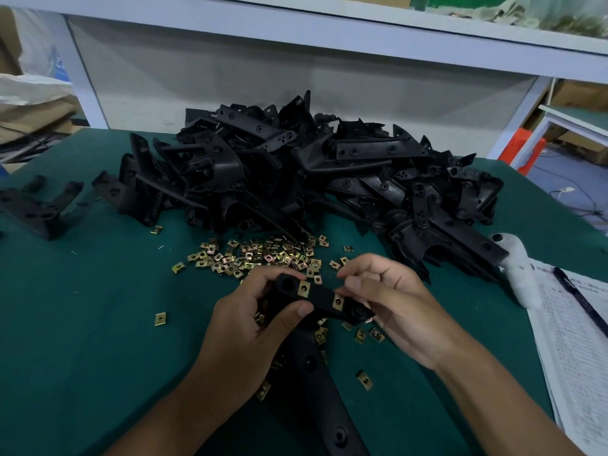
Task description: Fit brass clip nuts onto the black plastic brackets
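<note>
Bracket in hand: a black plastic bracket point(324, 299) is held above the green counter point(82, 324), just at 6 o'clock from the loose brass clip nuts point(256, 256).
Left hand: the left hand point(253, 324) grips the bracket's 9 o'clock end, thumb on the near edge, fingers over the far edge.
Right hand: the right hand point(391, 301) is pinched on the 3 o'clock end, thumb and fingertips at the second fitted nut point(338, 302); it may be pressing it home, though the contact is partly hidden.
Fitted so far: a first fitted nut point(303, 288) sits toward the left end, apart from the second.
Look: matt black flat bar with round holes; the nuts are small yellowish folded squares, each with a centre hole.
Handling: the bracket looks stiff and light, best held by its ends, clear of the clip seats. The nuts seem springy, small and easily dropped; pinch them by the edges.
Supply: a bracket pile point(312, 172) lies at 12 o'clock.
</note>
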Demonstrator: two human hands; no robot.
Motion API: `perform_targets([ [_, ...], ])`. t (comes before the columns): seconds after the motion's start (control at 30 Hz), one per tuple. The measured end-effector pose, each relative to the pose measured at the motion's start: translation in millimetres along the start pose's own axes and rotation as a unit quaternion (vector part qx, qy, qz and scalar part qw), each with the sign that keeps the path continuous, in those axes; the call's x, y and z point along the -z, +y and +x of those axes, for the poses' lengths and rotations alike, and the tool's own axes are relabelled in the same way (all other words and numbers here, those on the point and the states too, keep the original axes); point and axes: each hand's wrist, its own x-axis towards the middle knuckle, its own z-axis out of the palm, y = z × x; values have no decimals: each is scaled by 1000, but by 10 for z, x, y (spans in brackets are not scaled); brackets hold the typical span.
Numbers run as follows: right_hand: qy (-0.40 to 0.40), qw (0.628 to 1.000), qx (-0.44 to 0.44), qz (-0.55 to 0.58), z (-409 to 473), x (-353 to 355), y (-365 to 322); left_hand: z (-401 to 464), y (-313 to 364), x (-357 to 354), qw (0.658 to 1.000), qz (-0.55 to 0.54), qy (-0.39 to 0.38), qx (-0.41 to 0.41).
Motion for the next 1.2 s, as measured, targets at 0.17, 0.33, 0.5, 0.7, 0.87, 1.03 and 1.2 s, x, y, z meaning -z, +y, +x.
perform_targets([
  [0.17, -21, 999, 30, -17, -2, -9, 4, 2, -37, 0, 1000, -10, 12, -3],
  [0.33, -38, 993, 68, -86, -45, -39, -32, 19, -76, 31, 999, -31, 38, 15],
  [0.5, 29, 947, 167, -273, -204, -82, -377, -69, 94, -21, 999, -34, 7, -6],
  [0.7, 92, 873, 228, -422, -1172, 71, -767, -256, 537, -295, 990, 29, -122, -66],
  [0.87, 241, 836, 176, -461, -2530, 282, -705, -693, 879, -1097, 950, 26, -279, -135],
  [1.03, 369, 792, 96, -477, -3597, 382, -586, -1102, 1107, -1945, 907, -3, -375, -193],
  [1.2, 447, 738, 17, -506, -4277, 400, -528, -1433, 1273, -2476, 863, 0, -446, -239],
])
